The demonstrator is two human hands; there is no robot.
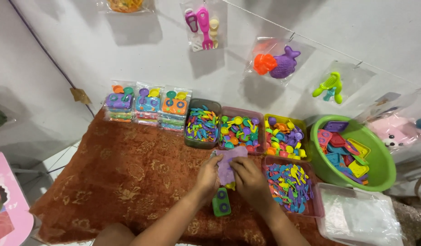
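Both hands meet over the rust-patterned rug [128, 177], left hand [207, 176] and right hand [248, 178] each pinching an edge of a purple toy piece [228, 165] held between them; a bit of yellow shows under it. A green toy stove [221, 202] lies on the rug just below the hands. Just beyond the hands stand three tubs in a row: a dark tub [202, 125] of mixed small utensils, a pink tub [239, 132] of round pans and spoons, a yellow tub [285, 136] of purple and yellow pots. Right of the hands, another pink tub [293, 186] holds spatulas and forks. Further right, a green basin [381, 160] holds flat stove tops. A clear bin [359, 217] of plastic bags sits below the basin. Three packed toy sets [147, 105] stand left of the dark tub.
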